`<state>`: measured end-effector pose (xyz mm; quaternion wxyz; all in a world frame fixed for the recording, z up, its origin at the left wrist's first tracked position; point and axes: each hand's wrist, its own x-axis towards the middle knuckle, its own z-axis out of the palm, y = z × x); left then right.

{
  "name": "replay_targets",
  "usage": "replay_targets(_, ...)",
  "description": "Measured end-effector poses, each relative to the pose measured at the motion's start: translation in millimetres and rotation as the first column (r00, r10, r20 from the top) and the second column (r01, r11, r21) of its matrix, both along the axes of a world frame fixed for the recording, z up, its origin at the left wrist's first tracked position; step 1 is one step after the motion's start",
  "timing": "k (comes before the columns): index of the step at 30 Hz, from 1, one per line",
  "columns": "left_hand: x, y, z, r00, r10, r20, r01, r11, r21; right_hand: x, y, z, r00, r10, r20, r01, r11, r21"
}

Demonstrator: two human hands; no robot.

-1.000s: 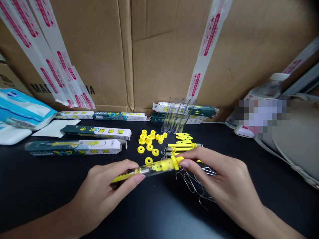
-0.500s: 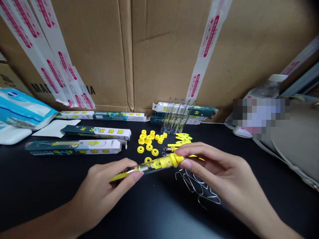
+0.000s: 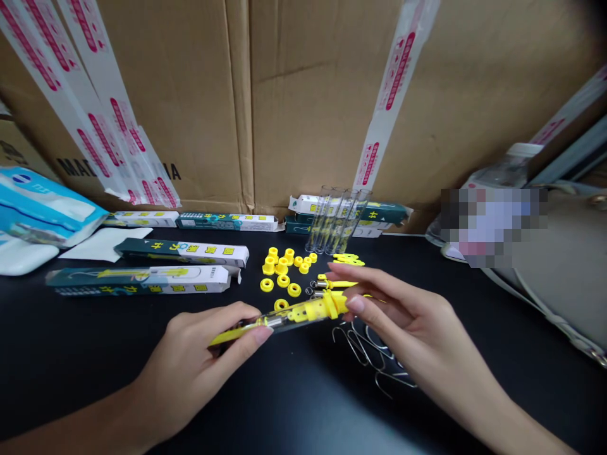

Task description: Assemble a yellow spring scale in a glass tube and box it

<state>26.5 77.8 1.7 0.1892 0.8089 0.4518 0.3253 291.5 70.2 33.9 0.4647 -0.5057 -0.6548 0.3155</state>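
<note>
A clear tube with yellow parts and a metal spring piece inside lies slantwise between my hands. My left hand is closed round its lower left end, thumb and fingers pinching it. At the other end, the thumb and a bent finger of my right hand pinch the yellow cap, while the index finger is raised off it. Just behind the tube are small yellow rings and caps and yellow strips with springs. Metal S-shaped hooks lie beside my right hand, partly hidden by it.
Several clear tubes lean on printed boxes at the back. More printed boxes lie on the left, near a blue packet. A plastic bottle and a grey bag stand right. A cardboard wall closes off the back.
My right index finger has lifted away from the yellow cap, and the right hand has shifted slightly left and turned. The left hand has hardly moved.
</note>
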Motion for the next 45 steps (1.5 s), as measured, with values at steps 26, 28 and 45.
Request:
replay_targets(26,5.2,-3.5,5.0,0.983,-0.01,0.186,0.042,0.985,-0.169,0.0,0.7,0.1,0.982,-0.036,-0.186,0.035,0.999,-0.011)
replay_targets(28,5.2,-3.2,2.3,0.971,-0.04,0.237,0.086,0.978,-0.189,2.6,3.3,0.8,0.972,-0.052,-0.231,0.039,0.997,-0.061)
replay_targets(45,6.5,-5.3,14.3,0.922,0.041,0.385,0.051,0.973,-0.224,2.9,4.2,-10.2,0.949,-0.016,-0.315,-0.086,0.948,-0.307)
